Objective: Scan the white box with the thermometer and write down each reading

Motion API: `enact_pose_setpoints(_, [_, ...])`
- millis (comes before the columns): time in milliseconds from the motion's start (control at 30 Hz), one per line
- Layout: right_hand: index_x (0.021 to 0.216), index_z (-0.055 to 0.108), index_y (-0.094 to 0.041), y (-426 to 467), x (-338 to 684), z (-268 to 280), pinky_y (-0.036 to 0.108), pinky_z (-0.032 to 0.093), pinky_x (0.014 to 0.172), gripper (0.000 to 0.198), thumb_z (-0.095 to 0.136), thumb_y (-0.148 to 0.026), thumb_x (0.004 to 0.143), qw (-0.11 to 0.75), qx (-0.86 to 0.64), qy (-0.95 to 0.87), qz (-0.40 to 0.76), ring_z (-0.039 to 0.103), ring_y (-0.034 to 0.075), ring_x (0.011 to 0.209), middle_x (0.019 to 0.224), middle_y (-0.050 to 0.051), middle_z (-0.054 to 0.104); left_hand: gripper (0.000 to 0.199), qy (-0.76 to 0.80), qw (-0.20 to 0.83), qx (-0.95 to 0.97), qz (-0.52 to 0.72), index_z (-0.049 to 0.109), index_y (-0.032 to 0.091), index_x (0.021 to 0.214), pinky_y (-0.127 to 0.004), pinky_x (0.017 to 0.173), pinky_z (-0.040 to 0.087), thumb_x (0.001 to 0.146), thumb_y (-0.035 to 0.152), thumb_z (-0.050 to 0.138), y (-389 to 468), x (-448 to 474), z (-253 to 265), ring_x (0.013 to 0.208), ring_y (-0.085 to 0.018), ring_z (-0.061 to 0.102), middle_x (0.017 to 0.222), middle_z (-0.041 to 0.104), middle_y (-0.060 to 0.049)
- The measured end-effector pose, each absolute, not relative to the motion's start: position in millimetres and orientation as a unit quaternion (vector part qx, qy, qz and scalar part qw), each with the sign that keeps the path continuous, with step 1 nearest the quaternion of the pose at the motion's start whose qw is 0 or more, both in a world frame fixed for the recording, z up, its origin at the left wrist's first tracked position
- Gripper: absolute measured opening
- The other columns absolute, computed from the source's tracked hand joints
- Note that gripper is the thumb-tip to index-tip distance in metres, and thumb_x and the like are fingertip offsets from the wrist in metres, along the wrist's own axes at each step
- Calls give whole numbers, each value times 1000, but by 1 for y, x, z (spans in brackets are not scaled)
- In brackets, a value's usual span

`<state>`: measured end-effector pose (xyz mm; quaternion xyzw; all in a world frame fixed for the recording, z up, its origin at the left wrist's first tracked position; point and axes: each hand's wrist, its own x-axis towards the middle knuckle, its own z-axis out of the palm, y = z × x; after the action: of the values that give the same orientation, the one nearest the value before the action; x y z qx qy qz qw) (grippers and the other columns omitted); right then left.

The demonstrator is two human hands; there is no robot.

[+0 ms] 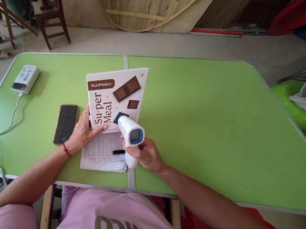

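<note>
My left hand (85, 130) grips the lower left edge of a white box (103, 114) printed with "NutriMotion Su-per Meal" and chocolate pieces. Its thumb lies across the front and the other fingers are partly hidden behind the side. Wrapped round the handle of a white and blue infrared thermometer (129, 136) is my right hand (147, 154). The thermometer's nose covers the lower right part of the box front, and its small screen faces me. Below the box lie handwritten papers (101, 155) with a black pen (118, 152) on them, its right end hidden by the thermometer.
On the green table (208, 125), a dark-screened phone (65, 123) lies left of the box. A white power bank (25, 79) with a cable stands at the far left. Beyond are a wooden chair (51, 18), a person's foot (1, 54) and a green tub (292, 109).
</note>
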<state>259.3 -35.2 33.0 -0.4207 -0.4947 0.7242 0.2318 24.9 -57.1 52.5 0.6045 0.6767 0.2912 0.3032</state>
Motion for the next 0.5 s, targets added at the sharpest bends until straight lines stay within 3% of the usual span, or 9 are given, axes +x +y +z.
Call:
enact_pose_setpoints(133, [75,59,-19,-30,258,40,28,47,57,26,71,-41,67,242,-421,-501,717,54,15,62,68,1,61,68,679,317,595,291,40,17,132,-43,85,54,85,61,62,-56,27,61,106,-28,59,123,56,-15])
enact_pose_setpoints(300, [74,60,-19,-18,268,49,26,46,52,26,69,-42,69,236,-412,-543,692,54,14,58,66,1,61,69,690,317,583,290,39,18,133,-34,66,55,84,58,64,-57,27,61,94,-26,62,119,58,-14])
enact_pose_setpoints(367, [75,61,-19,-12,278,50,28,47,52,26,67,-44,72,244,-402,-585,661,55,15,58,66,1,63,68,691,304,583,301,39,18,134,-35,68,56,84,57,64,-57,24,58,100,-27,61,123,55,-15])
enact_pose_setpoints(500, [95,66,-18,8,304,44,39,54,70,32,67,-40,71,271,-406,-717,497,66,24,80,92,9,71,63,689,236,617,299,40,16,131,-51,98,47,86,55,62,-56,18,51,124,-34,48,135,46,-18])
